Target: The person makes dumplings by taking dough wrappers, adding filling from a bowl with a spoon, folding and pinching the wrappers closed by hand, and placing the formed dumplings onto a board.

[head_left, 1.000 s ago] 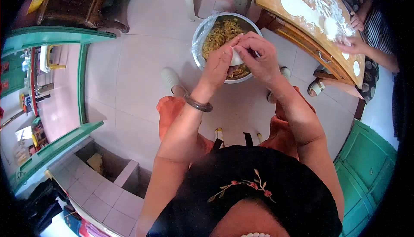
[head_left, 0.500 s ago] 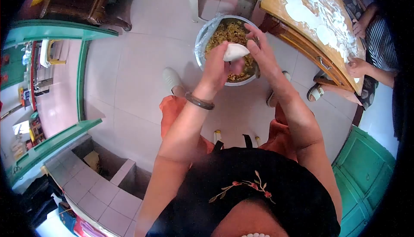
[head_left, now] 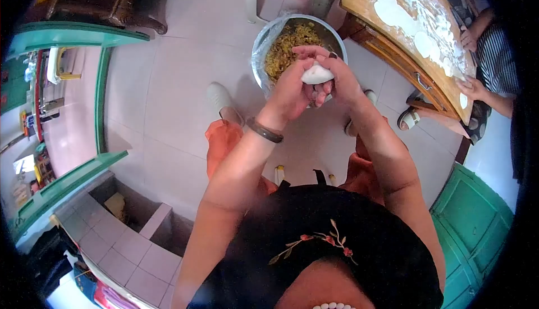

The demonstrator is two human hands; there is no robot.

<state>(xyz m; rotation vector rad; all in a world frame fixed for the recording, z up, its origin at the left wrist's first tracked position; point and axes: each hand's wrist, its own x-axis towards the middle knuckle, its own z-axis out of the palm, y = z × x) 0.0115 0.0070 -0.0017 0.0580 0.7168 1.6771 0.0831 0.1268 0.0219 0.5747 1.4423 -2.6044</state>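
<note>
A white folded dumpling (head_left: 318,75) is gripped between both of my hands, over the near edge of a metal bowl. My left hand (head_left: 290,91) holds it from the left, with a dark bracelet on the wrist. From the right, my right hand (head_left: 345,82) closes round it, its fingers reaching across the top toward the left hand. The fingers overlap, so part of the dumpling's edge is hidden. Below and beyond them, the bowl (head_left: 340,38) contains a chopped yellow-brown filling (head_left: 286,48), with clear plastic wrap (head_left: 264,45) along its left rim.
To the right stands a wooden table (head_left: 359,4) with flour and flat dough wrappers (head_left: 425,45). Another person's hand (head_left: 473,89) rests at its edge by a wrapper. A pale stool (head_left: 251,0) stands behind the bowl. Green doors (head_left: 474,213) are at the sides.
My right hand has come in from the right and closed onto the dumpling with the left. The dumpling is slightly lower and further right. The other person's hand has shifted at the table edge.
</note>
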